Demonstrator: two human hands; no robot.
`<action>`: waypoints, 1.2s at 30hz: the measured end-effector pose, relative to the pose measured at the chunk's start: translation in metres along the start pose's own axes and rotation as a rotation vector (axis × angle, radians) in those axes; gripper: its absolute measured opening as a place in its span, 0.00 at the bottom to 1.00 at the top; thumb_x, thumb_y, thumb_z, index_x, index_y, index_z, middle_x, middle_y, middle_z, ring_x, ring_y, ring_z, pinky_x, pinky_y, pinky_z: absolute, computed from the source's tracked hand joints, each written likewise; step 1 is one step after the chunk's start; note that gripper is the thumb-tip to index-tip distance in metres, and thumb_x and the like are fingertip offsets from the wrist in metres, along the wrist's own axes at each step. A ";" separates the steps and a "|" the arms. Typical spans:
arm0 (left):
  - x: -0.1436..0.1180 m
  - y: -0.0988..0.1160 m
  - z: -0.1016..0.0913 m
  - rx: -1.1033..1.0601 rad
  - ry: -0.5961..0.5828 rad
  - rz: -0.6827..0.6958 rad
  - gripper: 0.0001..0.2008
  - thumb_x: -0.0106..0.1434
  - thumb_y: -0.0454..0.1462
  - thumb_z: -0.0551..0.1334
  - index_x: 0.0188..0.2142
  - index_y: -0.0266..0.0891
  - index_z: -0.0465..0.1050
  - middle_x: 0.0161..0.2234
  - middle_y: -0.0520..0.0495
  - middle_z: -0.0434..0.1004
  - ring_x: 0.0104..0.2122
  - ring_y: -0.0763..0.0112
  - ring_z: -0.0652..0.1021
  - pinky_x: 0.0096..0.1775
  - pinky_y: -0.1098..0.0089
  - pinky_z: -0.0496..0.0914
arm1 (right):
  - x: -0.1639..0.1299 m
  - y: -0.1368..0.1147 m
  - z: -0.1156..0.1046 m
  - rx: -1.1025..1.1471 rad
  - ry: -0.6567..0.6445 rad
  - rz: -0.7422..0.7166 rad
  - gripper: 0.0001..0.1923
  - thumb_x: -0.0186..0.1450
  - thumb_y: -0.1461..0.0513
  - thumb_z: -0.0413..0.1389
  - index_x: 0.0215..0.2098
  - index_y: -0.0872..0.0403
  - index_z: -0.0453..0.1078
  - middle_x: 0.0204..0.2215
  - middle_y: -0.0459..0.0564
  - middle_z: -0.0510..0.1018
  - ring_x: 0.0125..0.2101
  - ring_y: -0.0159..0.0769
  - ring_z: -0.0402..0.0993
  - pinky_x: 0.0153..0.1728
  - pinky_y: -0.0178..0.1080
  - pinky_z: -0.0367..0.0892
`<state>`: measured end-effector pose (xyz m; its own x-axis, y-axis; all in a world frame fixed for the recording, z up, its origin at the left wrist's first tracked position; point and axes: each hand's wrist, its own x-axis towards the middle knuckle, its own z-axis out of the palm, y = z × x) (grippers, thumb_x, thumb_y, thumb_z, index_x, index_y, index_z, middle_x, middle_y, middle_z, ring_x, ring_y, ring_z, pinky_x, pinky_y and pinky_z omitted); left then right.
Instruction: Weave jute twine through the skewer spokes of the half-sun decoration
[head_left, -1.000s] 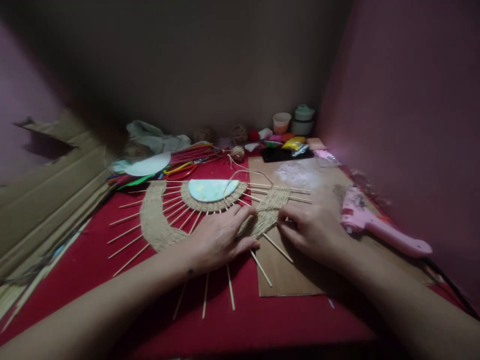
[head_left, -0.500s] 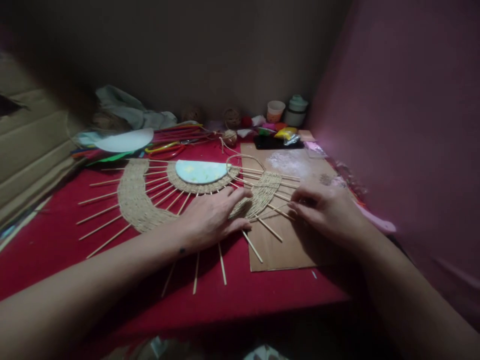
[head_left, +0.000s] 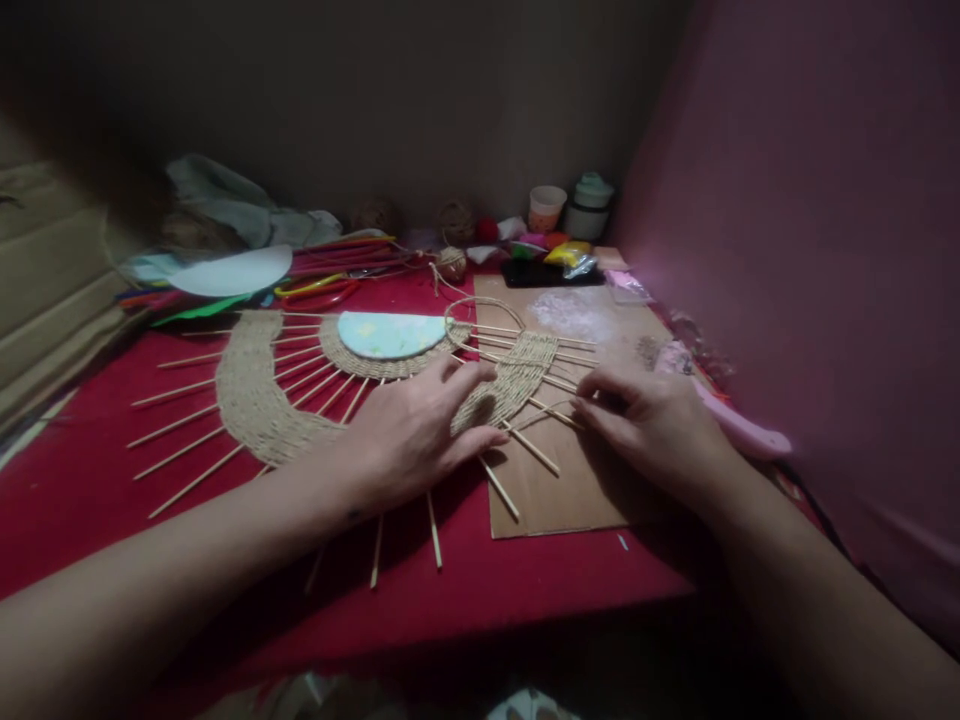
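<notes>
A half-round woven fan of twine (head_left: 251,385) on thin wooden sticks lies on the red cloth, with a pale blue half-disc (head_left: 394,335) at its centre. My left hand (head_left: 420,420) rests over its lower middle, thumb apart from the fingers, steadying nothing that I can see gripped. The sticks under this hand are hidden. At the right end of the weave, my right hand (head_left: 637,405) is closed in a pinch on a strand of twine (head_left: 551,410) that runs out from the woven band. A loop of twine (head_left: 499,300) arches above the sticks there.
Under the fan's right side lies a cardboard sheet (head_left: 540,490). A pink-handled tool (head_left: 739,425) lies by the right wall. Behind are a dark phone (head_left: 551,273), a paper cup (head_left: 547,210), a lidded jar (head_left: 589,207), a twine ball (head_left: 451,264) and a white half-disc (head_left: 232,272).
The whole view has shifted a little, so the fan sits slightly further left. My left thumb reaches a bit further right over the weave. The right hand keeps its pinch.
</notes>
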<state>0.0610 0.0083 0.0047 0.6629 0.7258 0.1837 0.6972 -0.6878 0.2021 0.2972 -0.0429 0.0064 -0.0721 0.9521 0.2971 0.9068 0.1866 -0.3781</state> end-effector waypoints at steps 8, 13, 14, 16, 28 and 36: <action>0.009 0.007 0.008 0.186 0.015 -0.002 0.18 0.65 0.49 0.56 0.49 0.44 0.67 0.41 0.42 0.68 0.37 0.62 0.73 0.33 0.66 0.69 | -0.003 0.002 0.003 -0.044 0.093 0.038 0.04 0.60 0.62 0.56 0.28 0.52 0.73 0.22 0.45 0.77 0.24 0.33 0.71 0.26 0.35 0.60; 0.006 0.002 0.011 0.209 0.093 0.109 0.16 0.65 0.46 0.56 0.50 0.46 0.68 0.40 0.42 0.66 0.38 0.62 0.72 0.37 0.65 0.69 | -0.008 0.004 -0.004 0.085 0.064 -0.001 0.05 0.59 0.64 0.56 0.28 0.52 0.74 0.25 0.45 0.79 0.27 0.33 0.73 0.30 0.35 0.63; 0.006 0.002 0.012 0.213 0.093 0.102 0.17 0.65 0.47 0.55 0.51 0.46 0.68 0.41 0.41 0.67 0.38 0.62 0.72 0.37 0.64 0.69 | -0.010 0.004 -0.006 0.120 0.061 -0.017 0.05 0.59 0.65 0.55 0.28 0.52 0.74 0.26 0.45 0.79 0.28 0.32 0.73 0.30 0.35 0.64; 0.006 0.001 0.014 0.219 0.089 0.093 0.18 0.66 0.47 0.54 0.51 0.45 0.68 0.42 0.40 0.67 0.38 0.62 0.72 0.36 0.64 0.69 | -0.012 0.005 -0.009 0.183 0.032 -0.038 0.06 0.60 0.65 0.55 0.29 0.53 0.74 0.25 0.45 0.79 0.27 0.31 0.73 0.30 0.33 0.64; 0.008 -0.006 0.016 0.171 0.024 0.090 0.21 0.66 0.49 0.53 0.53 0.41 0.65 0.44 0.37 0.68 0.39 0.58 0.73 0.37 0.62 0.69 | -0.017 0.000 -0.008 -0.105 -0.160 -0.126 0.08 0.61 0.66 0.50 0.26 0.55 0.69 0.26 0.47 0.73 0.26 0.30 0.66 0.30 0.35 0.59; 0.004 -0.002 0.012 0.138 0.008 0.089 0.21 0.66 0.48 0.53 0.53 0.39 0.64 0.44 0.38 0.69 0.40 0.57 0.73 0.38 0.60 0.71 | 0.002 -0.004 -0.002 -0.229 -0.081 -0.038 0.10 0.65 0.66 0.49 0.29 0.57 0.71 0.30 0.50 0.74 0.30 0.33 0.68 0.32 0.36 0.57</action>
<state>0.0653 0.0124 -0.0060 0.7221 0.6614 0.2029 0.6668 -0.7435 0.0504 0.2944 -0.0423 0.0100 -0.1326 0.9634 0.2329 0.9727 0.1717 -0.1562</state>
